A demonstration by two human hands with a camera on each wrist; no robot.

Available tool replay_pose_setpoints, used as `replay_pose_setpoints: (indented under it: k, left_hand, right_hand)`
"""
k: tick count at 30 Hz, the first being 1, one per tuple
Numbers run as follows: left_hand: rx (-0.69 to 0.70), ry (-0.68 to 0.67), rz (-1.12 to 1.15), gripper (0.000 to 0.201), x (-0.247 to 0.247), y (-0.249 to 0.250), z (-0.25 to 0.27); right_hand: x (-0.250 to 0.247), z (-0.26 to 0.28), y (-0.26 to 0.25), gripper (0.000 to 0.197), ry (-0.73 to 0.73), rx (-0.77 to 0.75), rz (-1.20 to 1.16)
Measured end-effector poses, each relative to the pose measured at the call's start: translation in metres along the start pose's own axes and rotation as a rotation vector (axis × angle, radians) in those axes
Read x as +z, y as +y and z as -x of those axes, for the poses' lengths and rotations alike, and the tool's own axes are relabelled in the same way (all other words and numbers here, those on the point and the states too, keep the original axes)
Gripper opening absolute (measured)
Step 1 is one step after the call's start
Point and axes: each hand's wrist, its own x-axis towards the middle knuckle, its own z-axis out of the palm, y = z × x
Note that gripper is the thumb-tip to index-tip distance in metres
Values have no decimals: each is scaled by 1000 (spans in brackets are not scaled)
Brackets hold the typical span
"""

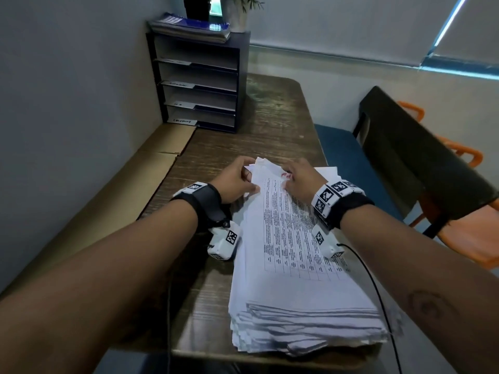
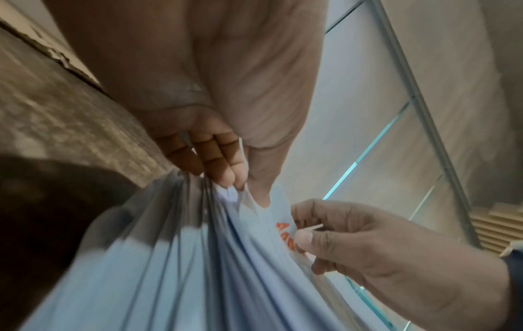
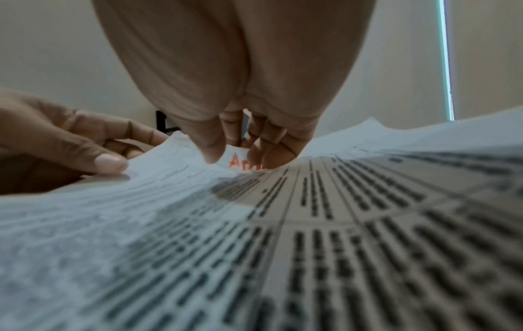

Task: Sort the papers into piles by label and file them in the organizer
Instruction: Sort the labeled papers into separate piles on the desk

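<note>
Worn dark wood covers the narrow table, which is pushed against a grey wall, with a flattened cardboard sheet along its left edge. At the far end stands a dark paper organizer with four labelled shelves; its handwritten tags are too small to read. A thick stack of papers lies close to the near edge, its top sheet printed with a table.

Both hands work the far end of that stack. The left hand pinches the lifted far-left corner of several sheets between thumb and curled fingers. The right hand presses its curled fingertips down beside an orange handwritten label near the top edge; whether it grips the sheet or only pins it is unclear.

The step seems to be reading the label and peeling off the top sheet. To do it well, the right hand's fingers should slide off the orange writing so the whole word shows, since only its first letters can be made out. The left thumb should fan the corner until a single sheet parts, because thin paper clings and two could lift together. Lifting from the corner while the stack is kept pinned should stop the ragged pile from skewing further.
</note>
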Motion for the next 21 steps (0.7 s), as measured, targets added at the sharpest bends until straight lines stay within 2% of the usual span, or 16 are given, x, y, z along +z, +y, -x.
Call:
replay_pose_setpoints:
  k: [2,8,10,13,17,21]
  left_hand:
    - [37,-16,7,55,-8,2,-7]
    - [130,-121,-83,53,-21,10,-25]
    - [128,-123,-118,50,-21,10,-30]
    - [114,-124,-135,48,-21,8,-37]
    - [143,-162,-31,37,-22,1,-45]
    - [114,-90,280,25,-7,-26,-46]
  right_hand:
    - [0,-2,2,38,24,16,-16]
    - [-7,-3,2,34,-14,-13,-39]
    - [-14,-6,3,29,-45,0,-72]
    - [-23,-13,7,32,-100,57,-139]
    - [-27,-19,8,34,-65,77,-164]
    - [-22,-28,10,33,-1,72,-220]
